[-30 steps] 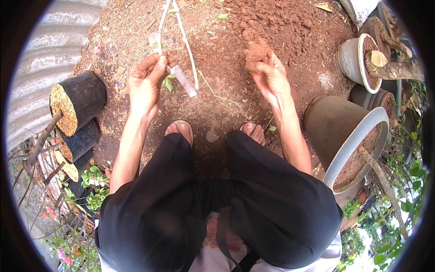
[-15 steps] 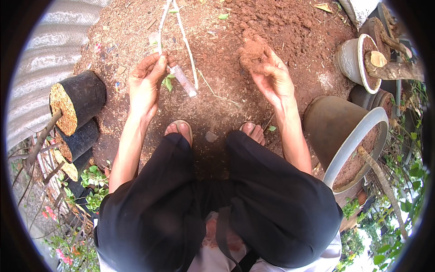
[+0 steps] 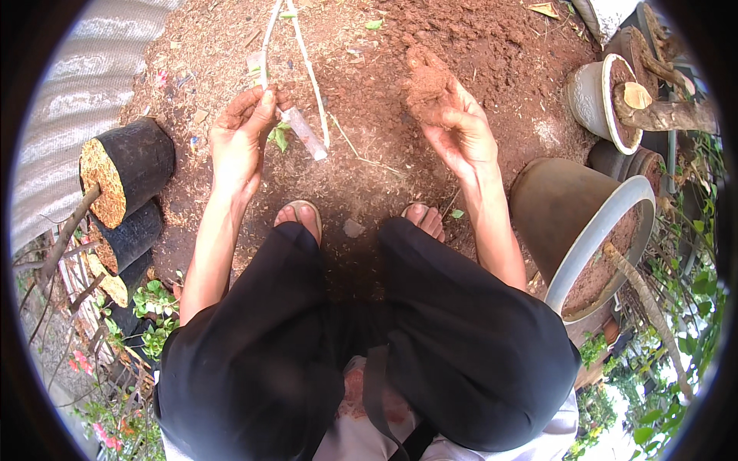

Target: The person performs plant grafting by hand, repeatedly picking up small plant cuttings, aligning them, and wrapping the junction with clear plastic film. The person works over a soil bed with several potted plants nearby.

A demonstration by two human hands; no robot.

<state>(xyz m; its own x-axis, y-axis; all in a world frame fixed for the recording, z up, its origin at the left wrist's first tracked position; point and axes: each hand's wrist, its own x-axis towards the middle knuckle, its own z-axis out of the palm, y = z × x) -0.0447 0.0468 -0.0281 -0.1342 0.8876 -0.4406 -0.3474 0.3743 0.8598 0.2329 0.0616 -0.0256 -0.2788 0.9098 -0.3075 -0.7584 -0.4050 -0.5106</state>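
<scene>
My left hand (image 3: 240, 142) pinches a thin pale stem (image 3: 267, 50) between thumb and fingers, and its fingertips are brown with soil. Beside those fingertips a small clear plastic strip or tube (image 3: 305, 135) slants down to the right; whether the hand grips it too is hard to make out. A second pale stem (image 3: 309, 65) runs just right of the first. Across from it, my right hand (image 3: 460, 131) is raised with the palm partly up, its curled fingers around a clump of moist reddish soil (image 3: 427, 83).
Loose reddish soil (image 3: 492, 42) is heaped at the far right of the ground. Black planting bags (image 3: 138, 165) lie at the left beside a corrugated sheet (image 3: 88, 84). A large pot (image 3: 557, 207) and a white pot (image 3: 588, 100) with woody stems stand at the right.
The view has shifted slightly, so the ground and pots sit a little further left. Both hands keep nearly the same pose and hold.
</scene>
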